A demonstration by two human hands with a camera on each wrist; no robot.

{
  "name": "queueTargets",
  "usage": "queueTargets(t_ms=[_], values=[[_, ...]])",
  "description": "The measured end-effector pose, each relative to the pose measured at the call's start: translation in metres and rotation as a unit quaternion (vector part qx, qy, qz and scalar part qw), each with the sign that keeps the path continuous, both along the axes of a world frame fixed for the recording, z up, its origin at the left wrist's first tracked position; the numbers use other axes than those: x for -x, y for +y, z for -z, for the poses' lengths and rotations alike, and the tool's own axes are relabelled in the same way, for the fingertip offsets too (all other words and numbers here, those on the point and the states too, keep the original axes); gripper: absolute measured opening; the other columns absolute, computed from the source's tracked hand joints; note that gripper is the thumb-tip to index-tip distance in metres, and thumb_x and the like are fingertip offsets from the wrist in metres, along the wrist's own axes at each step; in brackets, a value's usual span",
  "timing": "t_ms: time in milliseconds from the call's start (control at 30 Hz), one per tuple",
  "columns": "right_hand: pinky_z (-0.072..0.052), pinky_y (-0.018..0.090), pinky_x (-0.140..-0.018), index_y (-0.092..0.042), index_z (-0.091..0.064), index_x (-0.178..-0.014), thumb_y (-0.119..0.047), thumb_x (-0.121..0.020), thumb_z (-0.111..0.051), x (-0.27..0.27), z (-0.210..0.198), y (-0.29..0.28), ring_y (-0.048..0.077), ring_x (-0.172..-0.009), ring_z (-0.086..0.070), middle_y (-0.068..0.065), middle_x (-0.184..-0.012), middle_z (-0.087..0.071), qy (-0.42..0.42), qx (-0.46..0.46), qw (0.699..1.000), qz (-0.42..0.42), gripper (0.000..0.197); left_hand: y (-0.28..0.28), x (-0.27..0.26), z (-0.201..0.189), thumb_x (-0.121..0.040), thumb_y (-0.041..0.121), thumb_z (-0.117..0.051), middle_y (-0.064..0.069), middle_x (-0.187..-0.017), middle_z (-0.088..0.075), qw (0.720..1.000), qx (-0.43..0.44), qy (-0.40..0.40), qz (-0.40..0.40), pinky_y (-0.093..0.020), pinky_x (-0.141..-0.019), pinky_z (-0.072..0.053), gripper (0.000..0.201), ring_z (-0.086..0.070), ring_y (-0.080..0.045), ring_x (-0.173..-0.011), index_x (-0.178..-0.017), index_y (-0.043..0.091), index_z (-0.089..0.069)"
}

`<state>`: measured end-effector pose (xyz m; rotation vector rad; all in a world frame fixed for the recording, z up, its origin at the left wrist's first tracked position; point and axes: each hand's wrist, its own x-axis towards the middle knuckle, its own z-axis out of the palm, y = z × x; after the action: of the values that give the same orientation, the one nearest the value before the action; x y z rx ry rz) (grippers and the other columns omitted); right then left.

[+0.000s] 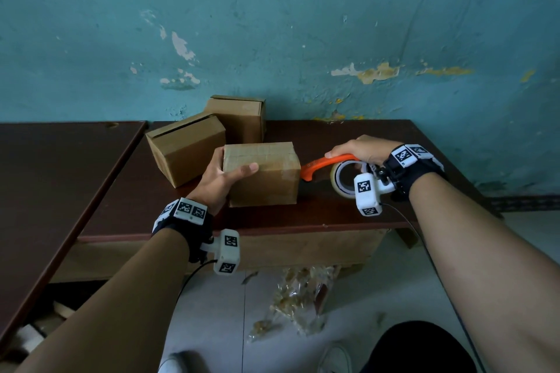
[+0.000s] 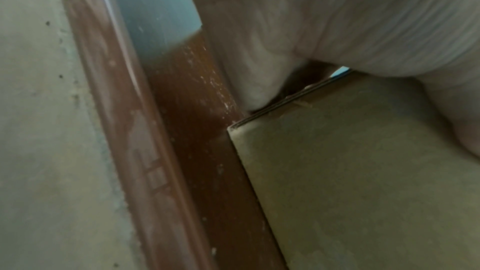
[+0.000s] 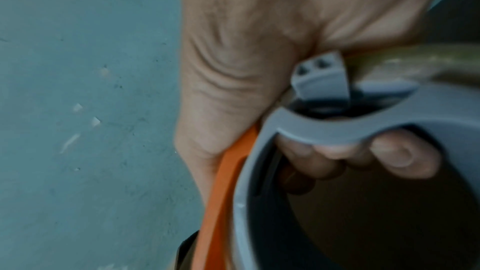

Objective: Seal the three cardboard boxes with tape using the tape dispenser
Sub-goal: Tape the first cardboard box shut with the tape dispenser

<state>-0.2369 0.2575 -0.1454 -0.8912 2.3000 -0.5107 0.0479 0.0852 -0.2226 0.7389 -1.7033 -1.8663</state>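
Observation:
Three cardboard boxes sit on the dark brown table [image 1: 333, 215]. The nearest box [image 1: 266, 182] has clear tape along its top seam, and my left hand [image 1: 224, 174] grips its left end, thumb across the front face. That box [image 2: 363, 182] fills the left wrist view under my palm [image 2: 337, 17]. My right hand [image 1: 360, 150] holds the orange tape dispenser [image 1: 321, 168] with its tape roll [image 1: 342, 180], its nose at the box's right end. In the right wrist view my fingers [image 3: 376, 151] curl through the grey roll holder [image 3: 337, 128]. Two more boxes, one tilted [image 1: 188, 147] and one upright [image 1: 239, 118], stand behind.
A second brown table [image 1: 54, 166] adjoins on the left. A peeling teal wall [image 1: 272, 24] rises directly behind the boxes. On the tiled floor below lie crumpled plastic wrappers [image 1: 300, 303] and my shoes [image 1: 336, 357].

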Motion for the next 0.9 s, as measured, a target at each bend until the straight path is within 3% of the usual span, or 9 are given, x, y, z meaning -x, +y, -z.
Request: queueTargets(t_ms=[100, 200, 333, 433, 500, 567, 667, 767, 900], values=[[-0.045, 0.033, -0.077, -0.028, -0.073, -0.05, -0.065, -0.084, -0.076, -0.004, 0.003, 0.0, 0.02, -0.062, -0.061, 0.005, -0.068, -0.067, -0.014, -0.031, 0.999, -0.014, 0.05, 0.0, 0.001, 0.001, -0.057, 0.046, -0.092, -0.007, -0.139, -0.058, 1.0, 0.0, -0.002, -0.001, -0.053, -0.105, -0.053, 0.109, -0.06, -0.03, -0.127, -0.151, 0.029, -0.038], [-0.045, 0.033, -0.075, -0.022, -0.073, -0.058, -0.061, -0.08, -0.081, -0.009, 0.011, 0.0, 0.018, -0.056, -0.06, 0.002, -0.067, -0.067, -0.038, -0.036, 0.998, -0.04, 0.046, 0.0, 0.001, 0.001, -0.069, 0.037, -0.087, -0.006, -0.137, -0.059, 1.0, 0.0, -0.002, -0.005, -0.05, -0.102, -0.054, 0.094, -0.06, -0.029, -0.125, -0.149, 0.03, -0.039], [-0.039, 0.032, -0.066, -0.016, -0.08, -0.1, -0.06, -0.089, -0.072, -0.004, -0.002, 0.009, 0.016, -0.058, -0.054, -0.004, -0.046, -0.057, 0.003, -0.017, 1.0, -0.025, 0.047, 0.0, 0.001, 0.002, -0.076, 0.032, -0.09, -0.005, -0.135, -0.06, 1.0, -0.001, -0.001, -0.002, -0.046, -0.101, -0.055, 0.089, -0.061, -0.026, -0.124, -0.149, 0.027, -0.039], [-0.037, 0.032, -0.063, -0.02, -0.07, -0.081, -0.066, -0.087, -0.07, 0.015, -0.013, 0.021, 0.013, -0.044, -0.048, -0.002, -0.048, -0.05, 0.022, 0.012, 1.0, 0.002, 0.046, 0.001, 0.001, 0.001, -0.075, 0.03, -0.09, -0.002, -0.132, -0.06, 1.0, -0.003, 0.005, -0.003, -0.041, -0.095, -0.055, 0.089, -0.061, -0.023, -0.12, -0.148, 0.029, -0.038], [-0.039, 0.033, -0.064, -0.021, -0.063, -0.071, -0.067, -0.085, -0.071, 0.026, -0.014, 0.029, 0.016, -0.045, -0.049, 0.001, -0.054, -0.05, 0.022, 0.069, 0.996, 0.053, 0.049, 0.0, 0.001, 0.001, -0.071, 0.034, -0.085, -0.002, -0.131, -0.061, 1.0, -0.005, 0.007, -0.004, -0.043, -0.097, -0.055, 0.09, -0.061, -0.023, -0.12, -0.147, 0.03, -0.038], [-0.039, 0.035, -0.069, -0.018, -0.066, -0.075, -0.06, -0.088, -0.069, 0.028, -0.009, 0.034, 0.022, -0.058, -0.054, 0.005, -0.064, -0.057, 0.038, 0.142, 0.984, 0.104, 0.044, 0.0, 0.001, 0.002, -0.065, 0.039, -0.088, -0.003, -0.132, -0.061, 1.0, -0.003, 0.006, -0.006, -0.047, -0.1, -0.054, 0.096, -0.062, -0.024, -0.121, -0.147, 0.03, -0.039], [-0.041, 0.036, -0.07, -0.003, -0.074, -0.087, -0.049, -0.087, -0.067, 0.025, 0.012, 0.034, 0.029, -0.072, -0.062, 0.014, -0.079, -0.067, 0.075, 0.225, 0.963, 0.13, 0.046, -0.001, 0.001, 0.004, -0.065, 0.04, -0.089, -0.004, -0.134, -0.061, 1.0, 0.001, 0.01, -0.003, -0.042, -0.094, -0.055, 0.098, -0.061, -0.025, -0.122, -0.148, 0.031, -0.039], [-0.051, 0.038, -0.07, -0.002, -0.068, -0.085, -0.038, -0.093, -0.069, 0.016, 0.038, 0.03, 0.036, -0.078, -0.07, 0.016, -0.082, -0.072, 0.122, 0.218, 0.962, 0.113, 0.037, -0.003, 0.001, 0.005, -0.061, 0.045, -0.091, -0.005, -0.136, -0.061, 1.0, 0.006, 0.011, -0.005, -0.044, -0.097, -0.055, 0.105, -0.062, -0.026, -0.123, -0.15, 0.029, -0.039], [-0.055, 0.042, -0.077, -0.01, -0.07, -0.088, -0.038, -0.094, -0.073, -0.001, 0.053, 0.025, 0.03, -0.082, -0.069, 0.009, -0.085, -0.073, 0.207, 0.193, 0.955, 0.089, 0.029, -0.003, 0.001, 0.006, -0.054, 0.05, -0.091, -0.006, -0.137, -0.061, 1.0, 0.008, 0.012, -0.005, -0.044, -0.098, -0.056, 0.111, -0.062, -0.027, -0.124, -0.15, 0.03, -0.039]])
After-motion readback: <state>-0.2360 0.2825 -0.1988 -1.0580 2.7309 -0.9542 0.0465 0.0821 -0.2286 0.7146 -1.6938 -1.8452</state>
